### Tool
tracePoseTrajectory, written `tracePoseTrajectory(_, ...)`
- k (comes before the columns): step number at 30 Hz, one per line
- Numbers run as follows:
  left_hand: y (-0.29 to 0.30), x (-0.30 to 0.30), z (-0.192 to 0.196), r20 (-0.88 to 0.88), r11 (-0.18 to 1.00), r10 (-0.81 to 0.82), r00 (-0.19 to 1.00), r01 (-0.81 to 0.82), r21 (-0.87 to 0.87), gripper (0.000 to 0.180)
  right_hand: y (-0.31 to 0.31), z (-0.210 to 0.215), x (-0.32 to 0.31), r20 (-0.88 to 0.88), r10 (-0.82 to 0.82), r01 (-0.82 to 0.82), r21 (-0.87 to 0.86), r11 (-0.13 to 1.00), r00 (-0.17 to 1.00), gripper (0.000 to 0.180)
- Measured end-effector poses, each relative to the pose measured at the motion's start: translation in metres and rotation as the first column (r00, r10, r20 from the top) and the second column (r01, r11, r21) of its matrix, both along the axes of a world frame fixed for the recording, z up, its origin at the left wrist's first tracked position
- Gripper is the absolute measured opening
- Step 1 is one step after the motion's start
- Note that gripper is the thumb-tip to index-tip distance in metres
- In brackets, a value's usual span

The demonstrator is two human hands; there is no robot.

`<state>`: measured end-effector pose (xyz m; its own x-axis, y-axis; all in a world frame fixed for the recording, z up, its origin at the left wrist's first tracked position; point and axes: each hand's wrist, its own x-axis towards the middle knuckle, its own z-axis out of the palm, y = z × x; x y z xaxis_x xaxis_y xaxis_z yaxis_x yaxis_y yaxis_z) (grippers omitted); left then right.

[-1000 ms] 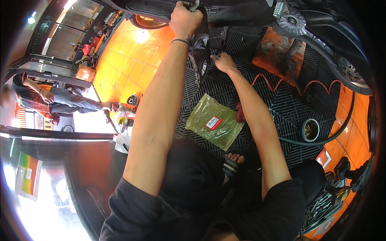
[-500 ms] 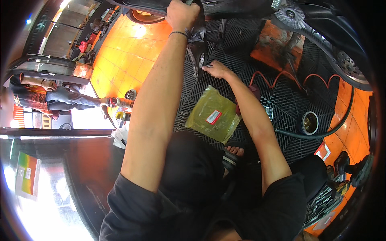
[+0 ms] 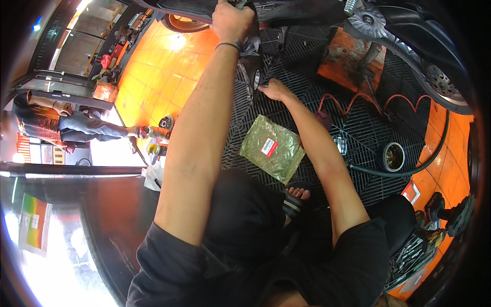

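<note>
Left hand [image 3: 232, 20], fingers closed, grips the scooter's dark underside [image 3: 286, 10] at far centre; right hand [image 3: 273, 89], fingers curled, touches a black glossy panel [image 3: 253, 71] hanging below.

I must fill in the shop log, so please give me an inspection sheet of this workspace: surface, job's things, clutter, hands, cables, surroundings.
Surface: black grid floor mat, laid on orange tiles.
Job's things: dark scooter body panel hanging under the raised scooter.
Clutter: green plastic parts bag flat on the mat; small round tin; tools at lower right.
Hands: left hand grips the scooter's underside; right hand touches the panel's lower edge.
Cables: red coiled hose; dark hose curving past the tin.
Surroundings: rear wheel; another person at left, near spray cans.
</note>
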<state>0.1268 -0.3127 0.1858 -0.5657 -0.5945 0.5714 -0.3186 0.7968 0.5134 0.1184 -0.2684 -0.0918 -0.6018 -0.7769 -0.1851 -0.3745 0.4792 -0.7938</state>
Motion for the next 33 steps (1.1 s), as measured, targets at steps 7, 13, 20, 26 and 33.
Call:
tracePoseTrajectory(7, -0.010, -0.005, -0.002, -0.010, 1.000, 0.012, 1.000, -0.013, -0.022, 0.031, -0.010, 0.003, -0.010, 0.071, -0.071, 0.073, -0.029, 0.997, 0.995, 0.066)
tracePoseTrajectory(13, 0.007, -0.008, 0.006, -0.002, 0.999, -0.003, 1.000, 0.003, 0.036, 0.029, -0.001, 0.003, -0.023, 0.017, -0.088, 0.089, -0.102, 0.991, 0.996, 0.056)
tracePoseTrajectory(20, 0.002, -0.006, 0.004, -0.004, 0.999, 0.016, 1.000, -0.016, 0.031, 0.028, 0.004, 0.011, 0.010, -0.123, -0.091, 0.078, -0.104, 0.991, 0.988, 0.060)
tracePoseTrajectory(26, 0.000, -0.004, 0.004, 0.005, 0.999, 0.020, 1.000, -0.020, 0.041, 0.029, 0.009, 0.021, 0.007, -0.091, -0.146, 0.127, -0.191, 0.973, 0.985, 0.061)
tracePoseTrajectory(33, -0.002, -0.008, 0.005, 0.011, 0.999, 0.035, 0.999, -0.035, 0.021, 0.031, 0.015, 0.027, -0.006, -0.070, -0.136, 0.114, -0.260, 0.959, 0.988, 0.064)
